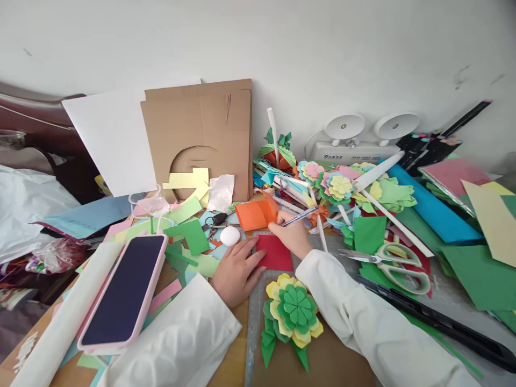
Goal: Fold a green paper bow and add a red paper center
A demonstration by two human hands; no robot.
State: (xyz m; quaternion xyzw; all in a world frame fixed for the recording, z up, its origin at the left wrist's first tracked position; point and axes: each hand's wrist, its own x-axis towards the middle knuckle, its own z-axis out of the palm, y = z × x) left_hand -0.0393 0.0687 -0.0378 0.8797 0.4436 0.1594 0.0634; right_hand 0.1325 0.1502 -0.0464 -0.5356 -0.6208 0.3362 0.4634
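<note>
My left hand [237, 271] lies flat with fingers spread, its fingertips on the left edge of a red square of paper [276, 252]. My right hand [293, 235] is closed around a pen [300, 216] just beyond the red paper. Its fingers meet the right end of a creased orange paper [253, 215]; whether they grip it too, I cannot tell. A white rounded object [230, 236] sits beyond my left fingers, beside some keys [217, 219]. Nearer me, a green and yellow paper flower [296, 309] rests on brown cardboard [334, 365].
At the left a phone [127, 290] stands tilted beside a white roll [66, 312]. Scissors [389, 260] and a long black tool [439, 317] lie at the right. Cardboard sheets [226, 123] lean on the wall. Paper flowers [338, 185] and scraps crowd the back.
</note>
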